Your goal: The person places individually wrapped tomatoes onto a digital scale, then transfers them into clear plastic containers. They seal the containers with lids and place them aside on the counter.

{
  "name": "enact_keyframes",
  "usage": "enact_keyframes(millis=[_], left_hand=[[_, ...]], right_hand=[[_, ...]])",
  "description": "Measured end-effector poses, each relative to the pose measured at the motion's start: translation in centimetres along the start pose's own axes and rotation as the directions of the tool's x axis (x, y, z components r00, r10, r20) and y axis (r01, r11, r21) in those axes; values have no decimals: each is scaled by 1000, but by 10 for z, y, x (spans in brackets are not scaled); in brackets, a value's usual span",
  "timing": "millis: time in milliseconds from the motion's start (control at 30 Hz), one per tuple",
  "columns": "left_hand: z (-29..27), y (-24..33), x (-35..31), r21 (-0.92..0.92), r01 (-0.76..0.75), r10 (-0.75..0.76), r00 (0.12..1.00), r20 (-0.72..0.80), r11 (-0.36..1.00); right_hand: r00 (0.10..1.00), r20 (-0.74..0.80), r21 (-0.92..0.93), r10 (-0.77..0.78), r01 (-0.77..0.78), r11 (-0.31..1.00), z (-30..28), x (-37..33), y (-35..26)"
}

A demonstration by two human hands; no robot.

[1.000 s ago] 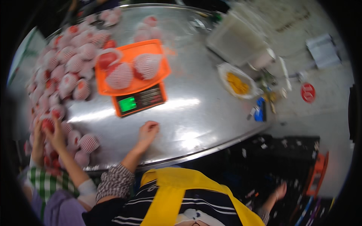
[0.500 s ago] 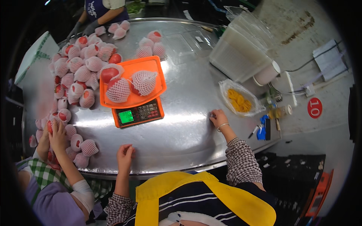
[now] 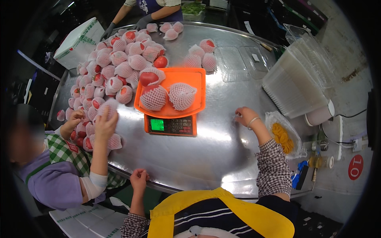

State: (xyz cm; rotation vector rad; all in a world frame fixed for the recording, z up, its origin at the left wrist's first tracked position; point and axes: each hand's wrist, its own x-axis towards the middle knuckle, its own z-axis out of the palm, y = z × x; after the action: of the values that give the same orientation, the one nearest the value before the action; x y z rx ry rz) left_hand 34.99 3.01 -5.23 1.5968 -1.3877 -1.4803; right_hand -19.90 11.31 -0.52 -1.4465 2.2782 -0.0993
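Observation:
My left hand (image 3: 139, 180) hovers by the table's near edge, fingers curled in, nothing visible in them. Above the bare metal right of the scale is my right hand (image 3: 247, 117), a bracelet at its wrist. Its fingertips are pinched together; what lies between them, if anything, is too small to tell. An orange digital scale (image 3: 170, 125) with a lit green display stands between my hands, touched by neither. On its orange tray (image 3: 185, 74) rest three red fruits, tomato-like, in white foam nets: one half bared (image 3: 149, 77), one at front (image 3: 154, 98), one at right (image 3: 182, 96).
Foam-netted fruits (image 3: 119, 58) are heaped at left, with a small group (image 3: 202, 55) behind the scale. A co-worker's hand (image 3: 105, 123) works at left; another person's gloved hand (image 3: 143, 22) is at the far edge. Clear containers (image 3: 295, 81) and a bag of yellow bands (image 3: 291, 137) lie right.
The view has swung left, so the scale and table sit further right. My left hand is closer to the table's near edge. The left co-worker's hands have come apart, one at a netted fruit.

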Motion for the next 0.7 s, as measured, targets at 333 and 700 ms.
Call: enact_keyframes(millis=[333,700], left_hand=[[3,13,18,452,-113,109,993,33,885],[-1,-7,17,684,-455,451,869,201,571]], right_hand=[[842,-531,286,-95,284,915,-54,81,-82],[848,-492,581,197,151,799,-37,15,-38]])
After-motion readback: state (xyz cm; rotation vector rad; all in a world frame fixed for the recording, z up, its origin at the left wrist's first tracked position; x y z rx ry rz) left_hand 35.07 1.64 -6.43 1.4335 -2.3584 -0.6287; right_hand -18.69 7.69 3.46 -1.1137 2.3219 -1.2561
